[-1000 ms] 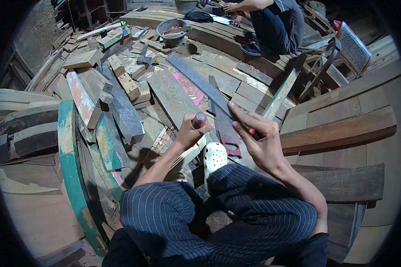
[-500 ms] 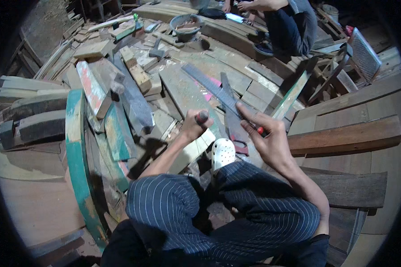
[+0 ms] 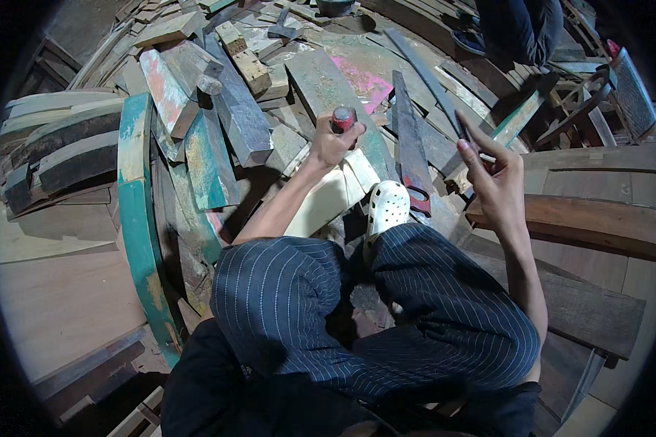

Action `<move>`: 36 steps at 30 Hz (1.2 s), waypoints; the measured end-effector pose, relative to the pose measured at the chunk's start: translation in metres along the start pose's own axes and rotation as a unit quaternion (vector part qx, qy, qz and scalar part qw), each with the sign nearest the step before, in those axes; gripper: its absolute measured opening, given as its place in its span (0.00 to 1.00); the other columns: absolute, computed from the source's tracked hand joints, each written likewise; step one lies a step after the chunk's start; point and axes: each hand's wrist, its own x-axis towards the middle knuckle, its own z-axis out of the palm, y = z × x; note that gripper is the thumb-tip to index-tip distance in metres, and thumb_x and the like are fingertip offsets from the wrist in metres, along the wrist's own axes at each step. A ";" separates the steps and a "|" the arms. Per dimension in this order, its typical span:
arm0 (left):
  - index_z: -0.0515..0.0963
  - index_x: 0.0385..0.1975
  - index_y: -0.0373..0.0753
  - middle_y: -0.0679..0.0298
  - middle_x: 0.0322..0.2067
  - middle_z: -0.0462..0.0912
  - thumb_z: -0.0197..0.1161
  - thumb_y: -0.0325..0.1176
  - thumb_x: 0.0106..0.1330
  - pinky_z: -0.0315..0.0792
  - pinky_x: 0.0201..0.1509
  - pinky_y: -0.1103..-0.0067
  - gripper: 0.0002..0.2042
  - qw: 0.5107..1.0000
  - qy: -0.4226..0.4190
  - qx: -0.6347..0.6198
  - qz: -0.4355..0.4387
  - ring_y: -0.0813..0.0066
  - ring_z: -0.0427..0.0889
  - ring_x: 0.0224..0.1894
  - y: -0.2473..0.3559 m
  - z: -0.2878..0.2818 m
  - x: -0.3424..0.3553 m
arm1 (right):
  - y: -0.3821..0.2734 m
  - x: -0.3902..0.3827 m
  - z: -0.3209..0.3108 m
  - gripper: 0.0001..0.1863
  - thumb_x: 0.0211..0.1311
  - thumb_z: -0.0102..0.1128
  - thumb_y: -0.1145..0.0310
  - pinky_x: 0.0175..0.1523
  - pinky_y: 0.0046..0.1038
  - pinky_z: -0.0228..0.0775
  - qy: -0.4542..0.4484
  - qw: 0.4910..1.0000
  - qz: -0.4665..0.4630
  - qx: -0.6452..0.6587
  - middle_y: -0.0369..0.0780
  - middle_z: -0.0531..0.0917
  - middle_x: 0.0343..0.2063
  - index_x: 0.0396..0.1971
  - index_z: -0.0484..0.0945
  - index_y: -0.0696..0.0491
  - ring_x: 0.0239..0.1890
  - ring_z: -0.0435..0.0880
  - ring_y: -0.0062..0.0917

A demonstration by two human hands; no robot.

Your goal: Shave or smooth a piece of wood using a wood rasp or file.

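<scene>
From where I watch, the handsaw (image 3: 413, 156) lying flat on the planks is my landmark. Far to its left sits the curved teal-painted plank (image 3: 140, 218), untouched among the heap of weathered boards. Nearer, just left of the saw, my left hand (image 3: 333, 143) has its grip closed around a red-handled tool (image 3: 343, 118), held upright over a grey plank (image 3: 340, 109); I cannot tell what kind of tool the handle belongs to. Below it, a pale wooden block (image 3: 333, 195) lies beside the white clog (image 3: 386, 207), which almost touches the saw's handle. Right of the saw, my right hand (image 3: 497, 178) pinches a thin dark rod (image 3: 455, 120) between thumb and fingers, the other fingers spread. I judge the work barely begun: no fresh cut or mark shows on the grey plank, and the saw lies idle.
</scene>
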 end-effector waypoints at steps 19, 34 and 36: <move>0.66 0.19 0.39 0.72 0.13 0.64 0.58 0.25 0.62 0.52 0.15 0.84 0.11 0.997 -0.020 -0.081 0.004 0.86 0.60 0.12 0.000 -0.006 0.000 | 0.307 -0.053 0.152 0.16 0.55 0.61 0.73 0.35 0.42 0.68 0.099 0.976 0.172 -0.095 0.51 0.80 0.23 0.45 0.73 0.58 0.29 0.81 0.46; 0.63 0.22 0.40 0.70 0.12 0.63 0.57 0.32 0.68 0.53 0.16 0.84 0.13 0.996 -0.056 -0.071 0.001 0.85 0.58 0.11 -0.001 -0.001 0.003 | 0.265 0.014 0.163 0.24 0.58 0.58 0.60 0.60 0.44 0.58 0.203 0.965 0.079 -0.146 0.55 0.78 0.43 0.49 0.74 0.62 0.52 0.71 0.48; 0.63 0.22 0.40 0.70 0.12 0.62 0.57 0.33 0.69 0.52 0.15 0.83 0.13 0.997 -0.041 -0.071 -0.005 0.84 0.58 0.11 -0.002 0.000 0.004 | 0.220 0.047 0.154 0.28 0.56 0.61 0.55 0.60 0.42 0.58 0.118 0.989 -0.036 -0.084 0.52 0.78 0.45 0.50 0.73 0.61 0.52 0.71 0.46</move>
